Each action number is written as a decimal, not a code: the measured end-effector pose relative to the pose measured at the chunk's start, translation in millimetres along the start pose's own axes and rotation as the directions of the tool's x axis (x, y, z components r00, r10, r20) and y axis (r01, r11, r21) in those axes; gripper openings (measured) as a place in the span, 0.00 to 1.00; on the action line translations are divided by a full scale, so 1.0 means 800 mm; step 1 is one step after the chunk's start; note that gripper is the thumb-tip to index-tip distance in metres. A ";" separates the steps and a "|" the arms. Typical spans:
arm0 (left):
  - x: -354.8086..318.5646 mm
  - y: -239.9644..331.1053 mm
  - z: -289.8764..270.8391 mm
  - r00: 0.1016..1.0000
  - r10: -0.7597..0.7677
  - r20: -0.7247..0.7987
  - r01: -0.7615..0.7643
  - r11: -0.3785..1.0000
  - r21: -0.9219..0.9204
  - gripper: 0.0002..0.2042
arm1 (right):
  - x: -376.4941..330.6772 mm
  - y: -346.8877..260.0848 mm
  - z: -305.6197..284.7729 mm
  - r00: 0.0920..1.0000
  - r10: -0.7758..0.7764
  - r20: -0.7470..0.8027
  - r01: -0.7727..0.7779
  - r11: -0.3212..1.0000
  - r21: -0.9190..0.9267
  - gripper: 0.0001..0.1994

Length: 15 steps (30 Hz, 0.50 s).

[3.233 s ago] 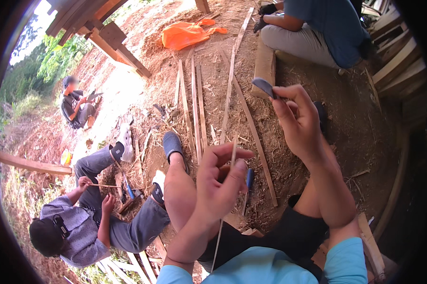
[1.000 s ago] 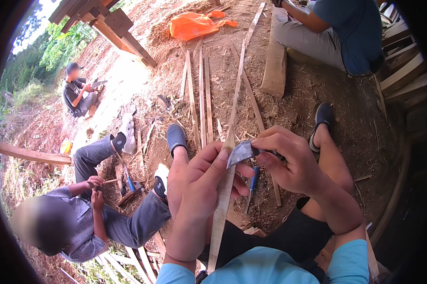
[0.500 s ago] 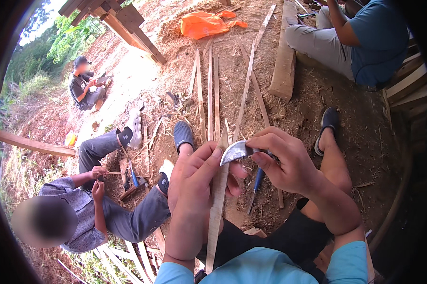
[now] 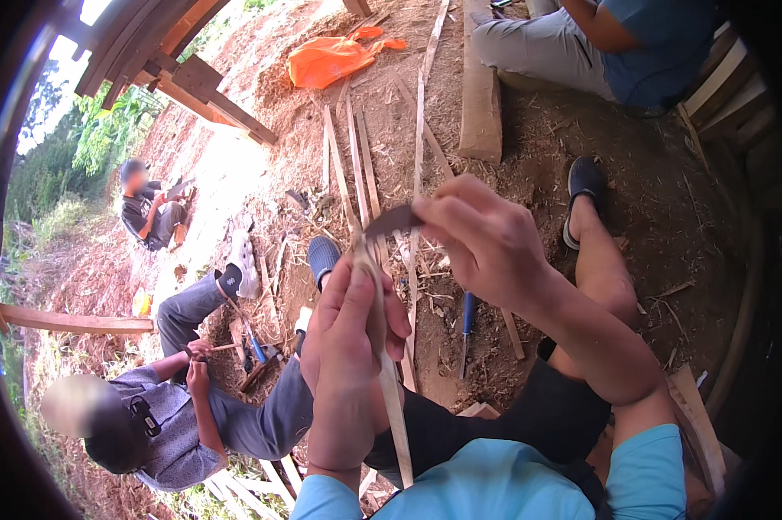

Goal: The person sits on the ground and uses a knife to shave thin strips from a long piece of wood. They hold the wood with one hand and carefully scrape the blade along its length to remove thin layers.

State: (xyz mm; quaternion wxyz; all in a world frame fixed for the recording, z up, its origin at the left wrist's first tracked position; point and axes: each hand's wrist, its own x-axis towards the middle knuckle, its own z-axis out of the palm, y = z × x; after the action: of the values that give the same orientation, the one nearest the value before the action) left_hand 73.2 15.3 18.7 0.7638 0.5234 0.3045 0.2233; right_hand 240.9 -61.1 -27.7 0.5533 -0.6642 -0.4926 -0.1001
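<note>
My left hand [image 4: 349, 325] is closed around a long, pale wooden strip [image 4: 392, 420], its thumb lying along the upper part. The strip runs from beyond my fingers back toward my lap. In my right hand [image 4: 490, 238] is a knife with a short, curved, dark blade [image 4: 392, 223]; the fingers hide its handle. The blade is at the strip's far tip, just beyond my left thumb. Whether its edge touches the wood I cannot tell.
Several long wooden strips [image 4: 353, 160] and shavings lie on the dirt ahead. A blue-handled tool [image 4: 468, 314] lies between my legs. Beyond are a thick beam [image 4: 481, 113] and an orange bag [image 4: 330, 64]. A person [image 4: 170, 407] sits close on the left; two others sit farther off.
The knife has moved away from my left thumb toward the strip's far tip, and its blade has turned from shiny to dark. My view has shifted a little to the right.
</note>
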 end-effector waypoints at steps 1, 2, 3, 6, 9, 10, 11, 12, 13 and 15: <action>-0.010 -0.002 0.009 0.996 -0.056 0.073 0.051 0.996 0.074 0.14 | 0.006 0.014 0.005 0.994 0.029 -0.109 -0.029 1.000 0.002 0.05; -0.025 -0.002 0.022 0.984 -0.115 0.139 0.095 0.984 0.149 0.14 | 0.021 0.031 -0.008 0.958 0.280 -0.067 -0.278 0.960 0.041 0.05; -0.035 -0.003 0.030 0.964 -0.177 0.196 0.132 0.965 0.225 0.13 | 0.031 0.037 -0.021 0.972 0.187 -0.143 -0.189 0.982 -0.003 0.05; -0.014 -0.012 0.014 0.985 -0.144 0.092 0.134 0.985 0.111 0.13 | 0.042 0.027 -0.052 0.978 0.123 -0.171 -0.132 0.990 -0.041 0.05; -0.003 -0.003 -0.007 0.991 -0.136 -0.001 0.135 0.987 0.084 0.18 | 0.014 0.000 -0.055 0.962 0.258 0.085 -0.266 0.959 0.101 0.05; -0.001 -0.006 -0.011 0.991 -0.136 -0.013 0.137 0.988 0.074 0.19 | 0.008 -0.002 -0.052 0.979 0.162 0.120 -0.174 0.980 0.101 0.05; -0.001 -0.007 -0.014 0.990 -0.137 -0.024 0.138 0.988 0.065 0.21 | 0.003 -0.005 -0.049 0.986 0.065 0.154 -0.081 0.991 0.105 0.06; -0.002 -0.005 -0.017 0.984 -0.180 0.000 0.180 0.981 0.076 0.24 | -0.001 -0.008 -0.045 0.981 0.053 0.184 -0.078 0.988 0.131 0.07; -0.003 -0.005 -0.018 0.974 -0.227 0.010 0.227 0.974 0.012 0.24 | -0.005 -0.011 -0.043 0.976 0.048 0.215 -0.078 0.988 0.135 0.07; -0.004 -0.005 -0.019 0.947 -0.318 0.043 0.320 0.941 -0.113 0.23 | -0.010 -0.016 -0.042 0.961 0.039 0.273 -0.080 0.987 0.140 0.08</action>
State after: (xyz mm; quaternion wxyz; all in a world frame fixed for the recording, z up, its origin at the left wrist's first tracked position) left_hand 59.8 21.9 11.9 0.8232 0.4236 0.3622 0.1080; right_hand 241.0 -94.8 -13.1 0.5324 -0.6428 -0.5489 0.0452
